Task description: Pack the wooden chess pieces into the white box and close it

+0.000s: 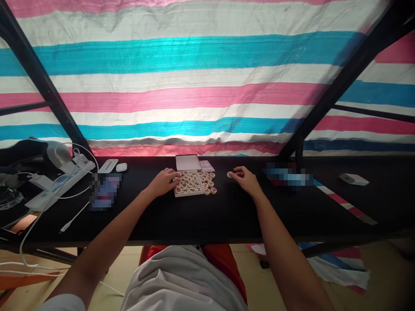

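A shallow white box (189,194) holds rows of round xiangqi pieces (191,184) with red and black characters. My left hand (164,181) grips the left edge of this box, its fingertips reaching over the rim by the pieces. Beside the box's right wall, several loose xiangqi pieces (213,190) with red characters lie on the black table (194,220). Farther right, my right hand (245,179) pinches a single xiangqi piece (229,174) between thumb and fingers, low at the table. The face of that piece is too small to read.
Behind the box sit its white lid (188,163) and a pink-and-white paper (206,166). A power strip (61,185) with cables, a white earbud case (121,167) and a blurred phone-like object (106,191) are left. A white adapter (354,179) lies right. Striped sheeting (194,99) hangs behind.
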`<state>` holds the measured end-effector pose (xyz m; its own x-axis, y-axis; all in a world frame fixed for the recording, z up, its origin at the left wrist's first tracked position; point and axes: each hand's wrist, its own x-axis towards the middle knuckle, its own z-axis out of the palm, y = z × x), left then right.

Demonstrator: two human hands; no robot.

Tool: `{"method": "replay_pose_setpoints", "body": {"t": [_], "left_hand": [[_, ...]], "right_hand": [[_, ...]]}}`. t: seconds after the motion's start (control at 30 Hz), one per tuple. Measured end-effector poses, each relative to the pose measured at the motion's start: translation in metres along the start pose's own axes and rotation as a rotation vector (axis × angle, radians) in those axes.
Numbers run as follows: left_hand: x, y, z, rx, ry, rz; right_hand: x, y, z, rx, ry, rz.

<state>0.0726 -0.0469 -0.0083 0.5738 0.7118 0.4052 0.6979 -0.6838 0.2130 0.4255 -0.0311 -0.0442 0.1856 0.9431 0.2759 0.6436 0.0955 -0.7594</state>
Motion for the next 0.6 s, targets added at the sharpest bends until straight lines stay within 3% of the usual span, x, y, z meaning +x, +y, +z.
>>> {"method": "replay_pose_setpoints", "body": {"t": [0.1, 0.33, 0.6], "left_hand": [[-0.001, -0.005, 0.001, 0.007, -0.043, -0.073], [-0.001, 0.000, 0.009, 0.028, -0.078, -0.098], [-0.001, 0.001, 0.007, 0.071, -0.075, -0.124]], "right_hand": [[0.000, 0.007, -0.002, -0.109, -0.103, 0.014], [-0.007, 0.001, 0.007, -0.183, -0.243, -0.108], [-0.017, -0.022, 0.013, -0.157, -0.315, -0.128]]}}
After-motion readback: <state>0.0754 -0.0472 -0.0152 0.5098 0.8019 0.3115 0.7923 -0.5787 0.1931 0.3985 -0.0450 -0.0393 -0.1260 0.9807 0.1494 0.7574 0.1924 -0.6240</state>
